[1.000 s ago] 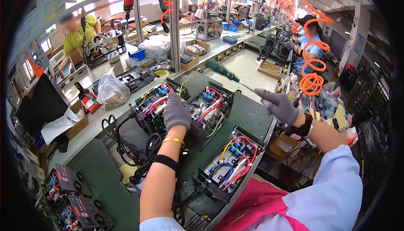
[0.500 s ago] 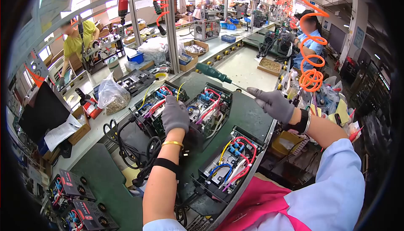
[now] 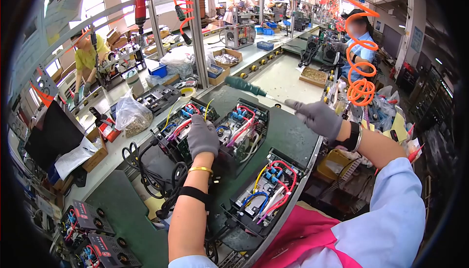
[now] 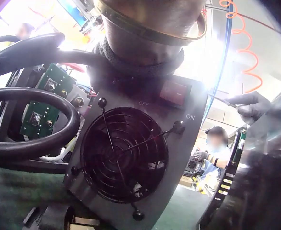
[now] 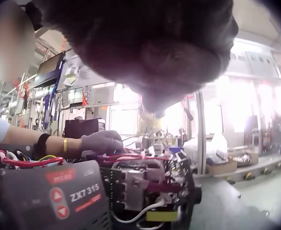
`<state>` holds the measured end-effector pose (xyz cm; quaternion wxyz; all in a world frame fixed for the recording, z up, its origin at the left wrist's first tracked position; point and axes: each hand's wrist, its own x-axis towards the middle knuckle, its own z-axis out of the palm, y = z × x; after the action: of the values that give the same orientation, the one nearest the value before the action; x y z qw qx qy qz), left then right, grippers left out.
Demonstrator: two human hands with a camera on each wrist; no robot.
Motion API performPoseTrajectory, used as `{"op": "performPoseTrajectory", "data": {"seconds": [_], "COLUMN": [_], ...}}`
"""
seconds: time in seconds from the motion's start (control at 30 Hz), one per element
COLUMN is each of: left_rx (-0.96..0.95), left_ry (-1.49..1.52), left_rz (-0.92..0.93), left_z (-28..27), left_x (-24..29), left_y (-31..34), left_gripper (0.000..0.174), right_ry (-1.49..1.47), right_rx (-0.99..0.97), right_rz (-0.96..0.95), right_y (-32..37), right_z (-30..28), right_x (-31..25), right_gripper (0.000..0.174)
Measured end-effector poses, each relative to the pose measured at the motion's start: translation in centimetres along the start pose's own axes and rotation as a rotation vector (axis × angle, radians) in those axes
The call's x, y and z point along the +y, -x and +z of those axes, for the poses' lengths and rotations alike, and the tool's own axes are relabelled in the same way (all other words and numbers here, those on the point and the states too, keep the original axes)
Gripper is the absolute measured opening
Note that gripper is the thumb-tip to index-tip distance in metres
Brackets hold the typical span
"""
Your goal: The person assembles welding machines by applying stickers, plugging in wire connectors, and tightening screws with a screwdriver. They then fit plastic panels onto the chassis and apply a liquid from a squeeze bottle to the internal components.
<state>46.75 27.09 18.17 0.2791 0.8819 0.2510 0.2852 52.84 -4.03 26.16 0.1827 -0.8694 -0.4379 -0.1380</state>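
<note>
In the head view, my gloved right hand [image 3: 318, 119] pinches a screwdriver by the end of its thin shaft. The screwdriver's green handle [image 3: 245, 86] points away to the upper left, above the bench. My gloved left hand [image 3: 203, 136] lies over an opened welding machine [image 3: 178, 124], fingertips among its red and white wires; whether they grip a wire I cannot tell. A second opened machine [image 3: 244, 126] stands right beside that hand. Below the left wrist, its camera shows a fan panel [image 4: 123, 153] with a red switch [image 4: 174, 92]. Nearer my body lies a third opened machine [image 3: 266, 192].
Black cables [image 3: 141, 163] coil left of the machines. Two covered units [image 3: 93, 216] marked with red labels stand at lower left. A bag of small parts [image 3: 133, 114] sits on the far bench. An orange coiled hose [image 3: 361, 53] hangs at right. Other people work nearby.
My right hand and the screwdriver have shifted slightly left, and the handle, blurred earlier, is now sharper. The left hand stays over the same machine. The whole head view has swung a little.
</note>
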Motion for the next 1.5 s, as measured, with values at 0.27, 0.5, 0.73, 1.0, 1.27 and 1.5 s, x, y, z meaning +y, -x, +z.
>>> {"op": "performPoseTrajectory", "data": {"seconds": [0.27,0.5,0.73,1.0,1.27,1.5], "left_rx": [0.016,0.015,0.021,0.050,0.038,0.066], "left_ry": [0.021,0.023,0.025,0.059,0.072,0.096], "left_rz": [0.024,0.014,0.021,0.047,0.047,0.070], "left_z": [0.4,0.0,0.3,0.7,0.5,0.5], "left_x": [-0.4,-0.2,-0.5,-0.8,-0.8,-0.8], "left_y": [-0.1,0.0,0.0,-0.1,0.3,0.1], "left_gripper": [0.023,0.022,0.021,0.021,0.019,0.019], "right_ry": [0.001,0.045,-0.068,-0.075,-0.078,-0.041], "right_rx": [-0.007,-0.086,-0.111,-0.102,-0.136,-0.126], "right_rz": [-0.048,-0.127,0.032,0.001,0.115,0.071], "right_y": [0.1,1.2,1.1,1.3,0.6,1.0], "right_z": [0.2,0.5,0.6,3.4,1.1,1.5], "right_x": [0.4,0.7,0.0,2.0,-0.4,-0.3], "right_gripper": [0.051,0.054,0.051,0.048,0.041,0.044]}}
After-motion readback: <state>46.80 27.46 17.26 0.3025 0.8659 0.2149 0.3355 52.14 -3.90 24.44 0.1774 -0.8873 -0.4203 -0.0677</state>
